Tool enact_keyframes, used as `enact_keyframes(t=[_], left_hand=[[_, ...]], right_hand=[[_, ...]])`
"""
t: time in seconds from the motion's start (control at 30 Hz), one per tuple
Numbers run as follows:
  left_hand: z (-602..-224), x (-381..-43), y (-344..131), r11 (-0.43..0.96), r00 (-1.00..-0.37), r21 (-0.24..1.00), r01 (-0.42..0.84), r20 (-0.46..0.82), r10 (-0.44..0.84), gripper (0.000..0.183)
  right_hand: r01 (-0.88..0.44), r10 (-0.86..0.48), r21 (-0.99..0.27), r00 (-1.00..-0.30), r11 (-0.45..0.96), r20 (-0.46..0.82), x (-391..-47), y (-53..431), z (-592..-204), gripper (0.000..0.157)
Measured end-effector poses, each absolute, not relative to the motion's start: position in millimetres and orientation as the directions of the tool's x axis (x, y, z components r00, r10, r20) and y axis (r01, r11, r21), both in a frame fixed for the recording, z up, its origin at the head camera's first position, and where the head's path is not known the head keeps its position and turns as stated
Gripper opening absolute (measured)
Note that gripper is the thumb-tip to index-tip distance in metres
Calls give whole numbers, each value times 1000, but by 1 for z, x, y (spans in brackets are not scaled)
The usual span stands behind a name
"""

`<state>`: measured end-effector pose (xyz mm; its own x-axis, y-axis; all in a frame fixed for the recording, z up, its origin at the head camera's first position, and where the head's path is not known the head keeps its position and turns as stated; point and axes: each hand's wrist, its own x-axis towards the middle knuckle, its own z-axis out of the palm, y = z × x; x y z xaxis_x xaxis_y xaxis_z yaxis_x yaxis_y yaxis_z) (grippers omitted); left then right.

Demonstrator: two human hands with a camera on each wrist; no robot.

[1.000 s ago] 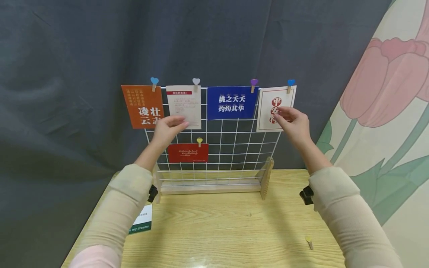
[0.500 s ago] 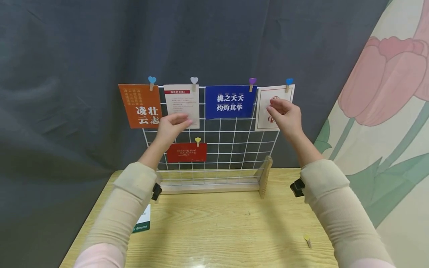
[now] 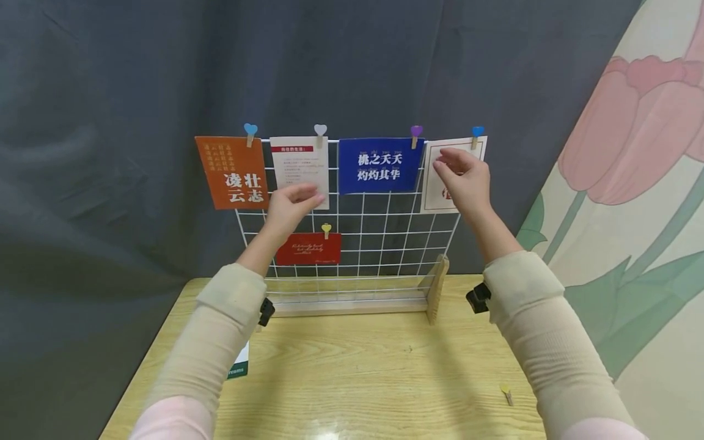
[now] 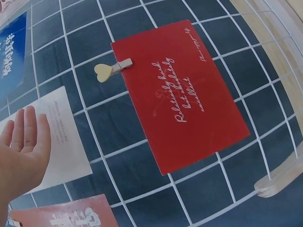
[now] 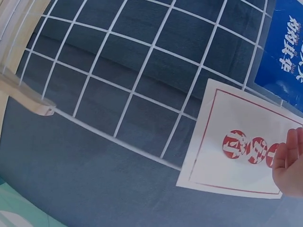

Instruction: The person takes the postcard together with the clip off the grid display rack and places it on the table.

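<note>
My left hand (image 3: 288,208) is raised in front of the white card with a red heading band (image 3: 291,165), its fingers loosely bent and holding nothing. On the right, my right hand (image 3: 466,178) overlaps the white card with red round characters (image 5: 232,146), also with nothing between thumb and fingers. Both cards hang from a white wire grid (image 3: 374,235), under a white heart clothespin (image 3: 320,131) and a blue heart clothespin (image 3: 477,132). A red card (image 4: 180,94) hangs lower, held by a yellow heart clothespin (image 4: 105,72).
An orange card (image 3: 231,174) and a blue card (image 3: 379,165) hang on the top row. Wooden feet (image 3: 438,290) support the grid on the table (image 3: 352,373). A loose yellow clothespin (image 3: 506,394) lies at right; a green-and-white card (image 3: 238,368) is partly behind my left sleeve.
My right hand has risen across the white card towards its clothespin. My left hand has shifted slightly right. The cards and clothespins stay in place on the grid.
</note>
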<state>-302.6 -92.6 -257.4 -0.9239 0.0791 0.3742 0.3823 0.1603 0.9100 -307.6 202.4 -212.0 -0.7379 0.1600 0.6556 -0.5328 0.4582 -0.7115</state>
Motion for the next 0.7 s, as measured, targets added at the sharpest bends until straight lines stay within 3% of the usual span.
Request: enact_keyframes(t=[0.7], left_hand=[[-247,-309,-68,134,-925,915,380,376,60,43]], right_hand=[[-523,271,-768,-730,369,628,-314,186,-193,27]])
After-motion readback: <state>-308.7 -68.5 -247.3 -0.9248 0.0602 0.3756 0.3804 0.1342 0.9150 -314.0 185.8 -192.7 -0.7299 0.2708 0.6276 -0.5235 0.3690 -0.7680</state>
